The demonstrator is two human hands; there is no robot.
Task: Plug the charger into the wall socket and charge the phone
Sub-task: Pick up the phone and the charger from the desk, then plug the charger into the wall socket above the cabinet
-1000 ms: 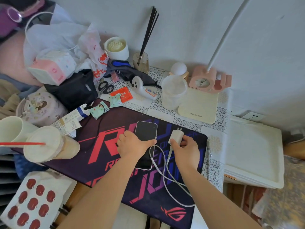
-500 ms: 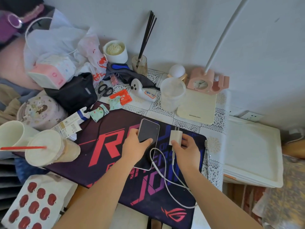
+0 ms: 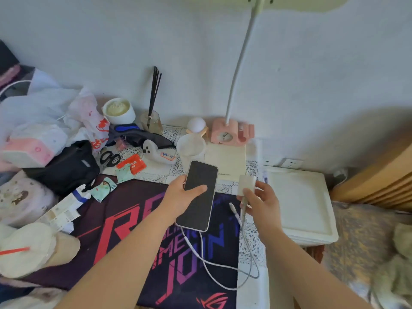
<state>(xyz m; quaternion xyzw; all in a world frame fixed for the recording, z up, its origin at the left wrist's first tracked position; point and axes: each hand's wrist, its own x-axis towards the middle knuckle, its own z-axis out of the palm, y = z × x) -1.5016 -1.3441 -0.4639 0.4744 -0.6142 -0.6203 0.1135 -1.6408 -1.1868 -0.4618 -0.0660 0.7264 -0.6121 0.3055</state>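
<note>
My left hand (image 3: pixel 178 197) holds the dark-screened phone (image 3: pixel 199 208) lifted above the desk mat, thumb across the screen. Beside it, my right hand (image 3: pixel 260 201) grips the white charger block (image 3: pixel 246 185) upright. Its white cable (image 3: pixel 214 264) hangs down and loops over the mat, with the free plug end (image 3: pixel 233 207) dangling loose between my hands. A white wall socket (image 3: pixel 291 163) sits low on the wall to the right, beyond the charger.
A dark gaming mat (image 3: pixel 133 230) covers the desk. A white foam box lid (image 3: pixel 298 204) lies under the socket. A pink clock lamp (image 3: pixel 231 132), plastic cup (image 3: pixel 191 148), scissors (image 3: pixel 109 158), black bag (image 3: pixel 64 168) and drink cups (image 3: pixel 33 250) crowd the back and left.
Both hands have lifted off the mat: the left one picked the phone up, and the right one raised the charger and carried it to the right. The view tilted up.
</note>
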